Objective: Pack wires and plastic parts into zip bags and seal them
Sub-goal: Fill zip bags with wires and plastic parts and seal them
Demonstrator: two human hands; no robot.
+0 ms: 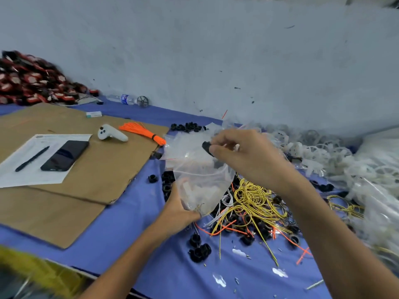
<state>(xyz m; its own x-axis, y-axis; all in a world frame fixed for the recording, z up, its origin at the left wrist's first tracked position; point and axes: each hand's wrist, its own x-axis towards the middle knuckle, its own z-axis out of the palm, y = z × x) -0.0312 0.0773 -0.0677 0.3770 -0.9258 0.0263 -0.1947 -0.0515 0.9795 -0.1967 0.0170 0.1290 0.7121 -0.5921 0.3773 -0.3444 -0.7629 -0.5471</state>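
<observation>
Head view: we record the left hand (181,210) low in the frame, fingers curled round the bottom corner of a clear plastic zip bag (200,182). It holds the bag upright with the mouth facing up, and pale contents show through the lower half. The right hand (244,156) is raised just above the bag's mouth, wrist bent, with thumb and fingertips pinching a small black plastic ring part (206,147). Both forearms enter from the bottom edge. The right one crosses above a tangled heap of yellow wires (252,197) lying on the blue cloth (129,234) just beside the bag. Loose black ring parts (198,249) lie near the left forearm. White plastic hoops (323,152) are piled at right. A brown cardboard sheet (97,169) at left carries a black phone (64,156) and a white handheld controller (112,133).
</observation>
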